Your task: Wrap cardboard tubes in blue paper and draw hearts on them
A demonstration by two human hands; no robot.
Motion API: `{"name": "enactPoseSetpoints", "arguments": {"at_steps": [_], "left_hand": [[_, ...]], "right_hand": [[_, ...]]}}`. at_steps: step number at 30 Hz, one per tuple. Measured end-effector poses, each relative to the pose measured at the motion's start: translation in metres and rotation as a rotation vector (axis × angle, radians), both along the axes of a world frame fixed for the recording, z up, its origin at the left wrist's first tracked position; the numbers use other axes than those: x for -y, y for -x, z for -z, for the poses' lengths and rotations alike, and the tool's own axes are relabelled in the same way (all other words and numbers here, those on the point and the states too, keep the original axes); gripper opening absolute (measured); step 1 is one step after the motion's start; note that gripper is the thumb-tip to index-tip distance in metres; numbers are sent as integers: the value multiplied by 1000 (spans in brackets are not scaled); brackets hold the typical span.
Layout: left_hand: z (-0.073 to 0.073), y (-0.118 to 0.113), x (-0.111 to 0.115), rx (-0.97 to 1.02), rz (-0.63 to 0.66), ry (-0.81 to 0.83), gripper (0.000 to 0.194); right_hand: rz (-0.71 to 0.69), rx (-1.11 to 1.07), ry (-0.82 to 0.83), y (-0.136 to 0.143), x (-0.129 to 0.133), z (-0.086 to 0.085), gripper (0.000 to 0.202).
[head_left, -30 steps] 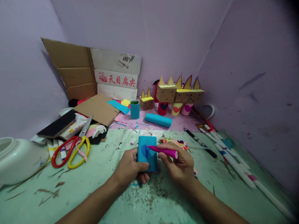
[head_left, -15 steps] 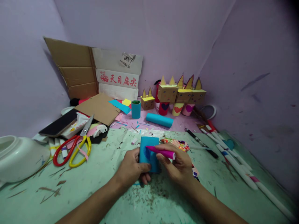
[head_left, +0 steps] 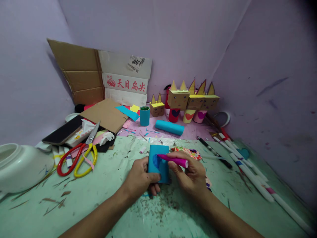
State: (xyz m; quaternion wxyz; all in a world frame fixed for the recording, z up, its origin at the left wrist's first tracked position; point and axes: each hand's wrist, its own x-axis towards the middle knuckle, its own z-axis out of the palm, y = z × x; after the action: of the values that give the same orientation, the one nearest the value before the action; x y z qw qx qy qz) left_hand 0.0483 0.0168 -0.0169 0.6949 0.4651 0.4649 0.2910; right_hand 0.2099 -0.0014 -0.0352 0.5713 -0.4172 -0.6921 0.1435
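Over the counter's [head_left: 158, 224] near middle, the left hand [head_left: 140, 176] has its fingers around a blue tube [head_left: 163, 170]; the right hand [head_left: 192, 175] grasps a pink marker [head_left: 176, 161], tip at the tube's darker patch [head_left: 155, 161].

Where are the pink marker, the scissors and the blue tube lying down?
Pink marker [head_left: 176, 160], head view: on its barrel.
Scissors [head_left: 89, 139], head view: near the pivot.
Lying blue tube [head_left: 169, 127], head view: middle of its side.

Left hand [head_left: 141, 173] partly behind blue piece [head_left: 163, 172], white vessel [head_left: 27, 168] cropped at left
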Motion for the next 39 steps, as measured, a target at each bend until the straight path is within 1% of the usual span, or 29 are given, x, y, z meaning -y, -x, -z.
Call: {"name": "enactPoseSetpoints", "arguments": {"at_steps": [5,11,20,25,39], "left_hand": [[2,0,0,11,-8,-1,35],[3,0,-1,22,-3,-11,32],[5,2,0,37,-8,-16,28],[4,2,0,32,-11,-5,28],[4,2,-1,48,-17,-3,31]], "right_hand": [[5,5,0,-1,0,0,17],[22,-1,11,-1,1,-2,14],[34,7,9,-1,2,-5,13],[24,7,-1,-1,2,-6,15],[56,38,-5,-1,4,-6,12]]}}
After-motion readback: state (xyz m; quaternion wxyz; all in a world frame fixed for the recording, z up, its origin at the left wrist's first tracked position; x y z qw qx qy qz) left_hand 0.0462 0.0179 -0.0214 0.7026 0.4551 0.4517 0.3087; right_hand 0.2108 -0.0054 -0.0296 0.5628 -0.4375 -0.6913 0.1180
